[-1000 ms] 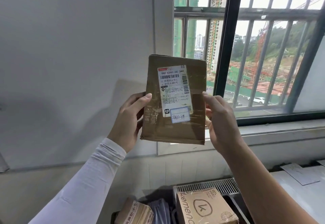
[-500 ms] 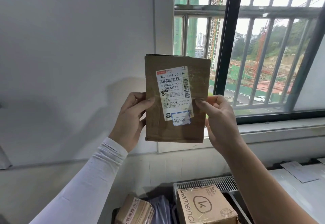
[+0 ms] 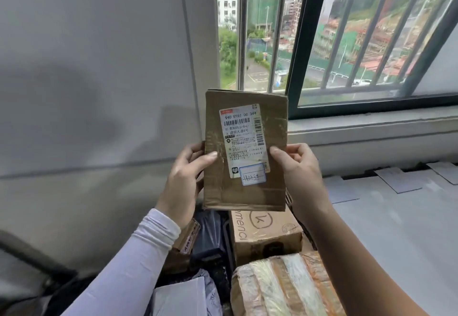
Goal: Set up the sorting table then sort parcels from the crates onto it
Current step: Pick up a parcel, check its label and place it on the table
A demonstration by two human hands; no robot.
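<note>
Parcel, flat and brown, is held upright at chest height in front of a barred window, its white shipping label facing the viewer. Left hand, in a pale long sleeve, grips the parcel's left edge, thumb curled over the front and fingers hidden behind. Right hand pinches the right edge the same way, its thumb just touching the label's side. Both grips are closed on the cardboard.

Below the parcel lies a crate crowded with other packages: a printed carton, a tape-wrapped bundle and dark plastic mailers. To the right stretches the grey table, with paper tags lying along its far edge.

The step in hand looks like reading the label to choose a destination. Doing it well likely means keeping thumbs off the printed address, holding the face square to the eyes, then matching it to the correct tag before setting the parcel down flat, label up.
</note>
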